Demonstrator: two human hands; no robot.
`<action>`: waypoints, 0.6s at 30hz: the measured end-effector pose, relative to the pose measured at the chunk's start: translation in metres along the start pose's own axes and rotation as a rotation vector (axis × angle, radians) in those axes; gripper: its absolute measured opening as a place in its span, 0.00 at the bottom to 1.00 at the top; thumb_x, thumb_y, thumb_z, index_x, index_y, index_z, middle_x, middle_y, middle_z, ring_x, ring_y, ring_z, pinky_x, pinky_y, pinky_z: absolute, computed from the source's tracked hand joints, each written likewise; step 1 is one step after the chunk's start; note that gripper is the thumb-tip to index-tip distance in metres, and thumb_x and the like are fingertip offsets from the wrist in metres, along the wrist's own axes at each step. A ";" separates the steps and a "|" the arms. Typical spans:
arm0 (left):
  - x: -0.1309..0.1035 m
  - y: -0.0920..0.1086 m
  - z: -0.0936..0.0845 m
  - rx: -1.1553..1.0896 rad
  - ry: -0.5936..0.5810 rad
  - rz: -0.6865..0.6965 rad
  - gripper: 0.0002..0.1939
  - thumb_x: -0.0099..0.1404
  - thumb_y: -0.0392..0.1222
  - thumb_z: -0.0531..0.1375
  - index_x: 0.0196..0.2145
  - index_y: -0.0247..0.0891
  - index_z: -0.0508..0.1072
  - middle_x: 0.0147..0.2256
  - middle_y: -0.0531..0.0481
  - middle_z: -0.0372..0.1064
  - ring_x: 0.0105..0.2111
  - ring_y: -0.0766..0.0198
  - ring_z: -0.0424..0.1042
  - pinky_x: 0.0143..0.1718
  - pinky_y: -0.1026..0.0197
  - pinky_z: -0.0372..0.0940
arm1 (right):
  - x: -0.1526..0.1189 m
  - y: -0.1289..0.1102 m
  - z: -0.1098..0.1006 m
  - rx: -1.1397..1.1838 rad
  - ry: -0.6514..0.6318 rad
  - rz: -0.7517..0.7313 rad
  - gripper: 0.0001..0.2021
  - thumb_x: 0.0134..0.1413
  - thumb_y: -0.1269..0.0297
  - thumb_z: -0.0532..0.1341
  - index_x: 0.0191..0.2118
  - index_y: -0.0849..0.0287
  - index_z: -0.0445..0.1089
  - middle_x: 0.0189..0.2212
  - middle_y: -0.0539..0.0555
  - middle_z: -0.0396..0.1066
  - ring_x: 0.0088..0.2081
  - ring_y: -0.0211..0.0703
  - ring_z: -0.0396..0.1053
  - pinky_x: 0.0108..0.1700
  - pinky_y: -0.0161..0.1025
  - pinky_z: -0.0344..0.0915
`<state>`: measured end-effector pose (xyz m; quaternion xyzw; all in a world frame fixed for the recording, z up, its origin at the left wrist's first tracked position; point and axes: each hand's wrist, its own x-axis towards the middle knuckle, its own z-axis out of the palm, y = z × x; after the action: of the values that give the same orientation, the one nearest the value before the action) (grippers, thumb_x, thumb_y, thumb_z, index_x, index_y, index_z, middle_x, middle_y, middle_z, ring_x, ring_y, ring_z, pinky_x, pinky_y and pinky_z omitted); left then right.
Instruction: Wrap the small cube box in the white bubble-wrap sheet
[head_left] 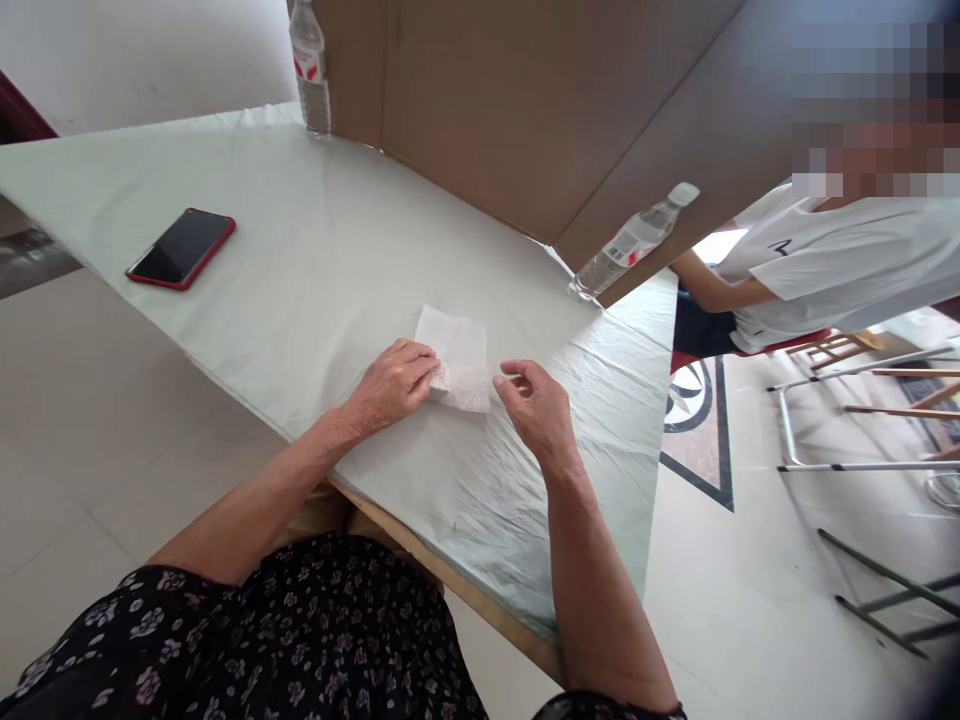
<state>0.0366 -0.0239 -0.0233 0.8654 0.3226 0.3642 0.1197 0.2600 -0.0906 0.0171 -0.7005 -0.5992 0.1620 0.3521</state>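
A thin, whitish, partly see-through sheet (463, 350) lies on the cloth-covered table in front of me; whether it is paper or plastic wrap I cannot tell. On its left part sits a small white item with red marks (439, 378), partly hidden by my fingers. My left hand (400, 382) is closed on this item, knuckles up. Just off the sheet's right edge, my right hand (535, 405) hovers with bent fingers, thumb and forefinger apart, and nothing shows between them.
A tall cardboard panel (480, 110) stands along the table's (262, 250) far side. One clear bottle (310, 70) is upright at its left, another bottle (630, 240) at its right. A red-cased phone (182, 248) lies left. Beyond the panel sits a person in a white shirt (840, 260).
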 end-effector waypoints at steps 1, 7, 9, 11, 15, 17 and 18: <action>-0.001 0.001 0.001 0.014 -0.006 0.001 0.15 0.69 0.32 0.51 0.42 0.36 0.78 0.44 0.42 0.76 0.45 0.57 0.71 0.50 0.54 0.67 | -0.003 0.006 -0.002 -0.015 -0.037 0.079 0.16 0.55 0.55 0.62 0.45 0.58 0.73 0.41 0.59 0.79 0.36 0.47 0.76 0.41 0.47 0.70; -0.004 0.007 0.002 0.154 -0.030 -0.022 0.15 0.68 0.31 0.53 0.43 0.38 0.78 0.47 0.43 0.77 0.46 0.53 0.69 0.48 0.51 0.63 | -0.008 0.014 0.015 0.093 -0.159 0.301 0.31 0.55 0.48 0.63 0.60 0.62 0.64 0.39 0.58 0.77 0.26 0.42 0.74 0.29 0.39 0.68; -0.002 0.008 -0.001 0.189 -0.052 -0.015 0.14 0.67 0.31 0.54 0.43 0.38 0.78 0.46 0.43 0.77 0.44 0.53 0.69 0.46 0.51 0.63 | -0.003 0.008 0.025 0.143 -0.176 0.308 0.34 0.55 0.49 0.64 0.63 0.61 0.61 0.33 0.54 0.76 0.23 0.41 0.72 0.25 0.37 0.65; 0.000 0.008 -0.004 0.210 -0.090 0.006 0.14 0.66 0.31 0.54 0.42 0.38 0.78 0.46 0.44 0.77 0.43 0.53 0.68 0.44 0.52 0.63 | 0.002 0.002 0.034 0.175 -0.185 0.327 0.37 0.54 0.49 0.64 0.65 0.60 0.58 0.30 0.52 0.73 0.20 0.40 0.69 0.22 0.37 0.63; 0.005 0.007 -0.010 0.214 -0.167 0.050 0.14 0.65 0.29 0.54 0.41 0.37 0.78 0.45 0.43 0.76 0.43 0.55 0.69 0.43 0.56 0.64 | 0.009 -0.002 0.049 0.175 -0.097 0.363 0.42 0.51 0.51 0.65 0.67 0.65 0.53 0.33 0.55 0.73 0.22 0.41 0.68 0.24 0.40 0.65; 0.005 0.007 -0.010 0.211 -0.184 0.052 0.14 0.65 0.28 0.54 0.41 0.36 0.78 0.46 0.43 0.75 0.43 0.55 0.69 0.42 0.57 0.65 | 0.009 -0.003 0.053 0.139 -0.036 0.302 0.41 0.49 0.54 0.64 0.66 0.66 0.55 0.30 0.52 0.72 0.26 0.44 0.68 0.29 0.41 0.67; 0.005 0.008 -0.010 0.211 -0.189 0.047 0.13 0.65 0.28 0.54 0.41 0.36 0.77 0.46 0.42 0.75 0.43 0.55 0.69 0.42 0.58 0.65 | 0.008 -0.003 0.055 0.117 -0.016 0.265 0.40 0.48 0.56 0.64 0.66 0.66 0.56 0.28 0.50 0.71 0.27 0.44 0.68 0.31 0.42 0.67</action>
<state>0.0358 -0.0266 -0.0099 0.9110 0.3259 0.2478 0.0491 0.2239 -0.0666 -0.0174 -0.7505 -0.4938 0.2474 0.3631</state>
